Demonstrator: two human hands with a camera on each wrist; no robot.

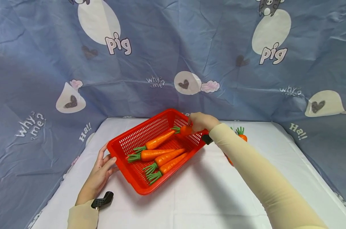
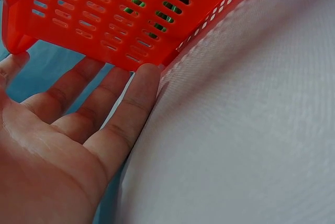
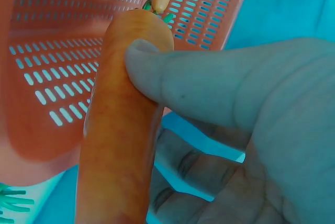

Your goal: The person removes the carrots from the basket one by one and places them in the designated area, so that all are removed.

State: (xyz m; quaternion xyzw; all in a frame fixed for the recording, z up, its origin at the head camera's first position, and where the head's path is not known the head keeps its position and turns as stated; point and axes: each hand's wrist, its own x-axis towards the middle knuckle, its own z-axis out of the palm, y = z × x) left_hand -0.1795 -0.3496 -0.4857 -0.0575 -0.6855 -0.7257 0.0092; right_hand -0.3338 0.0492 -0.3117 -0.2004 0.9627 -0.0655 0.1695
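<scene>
A red slotted basket (image 1: 124,173) stands at an angle on the white tabletop. My left hand (image 1: 100,171) is at its near left end, thumb on the rim. In the left wrist view, straight, spread fingers (image 2: 125,109) touch the basket's outside. My right hand (image 1: 203,121) is over the far right end, gripping an orange carrot (image 1: 186,130) with green leaves. The thumb lies along the carrot (image 3: 123,119) in the right wrist view. Several other carrots (image 1: 164,156) lie side by side in the basket, leaves mostly towards its left end.
On the table (image 1: 201,203), right of the basket, more carrots (image 1: 243,137) are partly hidden behind my right sleeve (image 1: 253,168). A blue patterned cloth (image 1: 150,57) hangs behind and along both sides of the table.
</scene>
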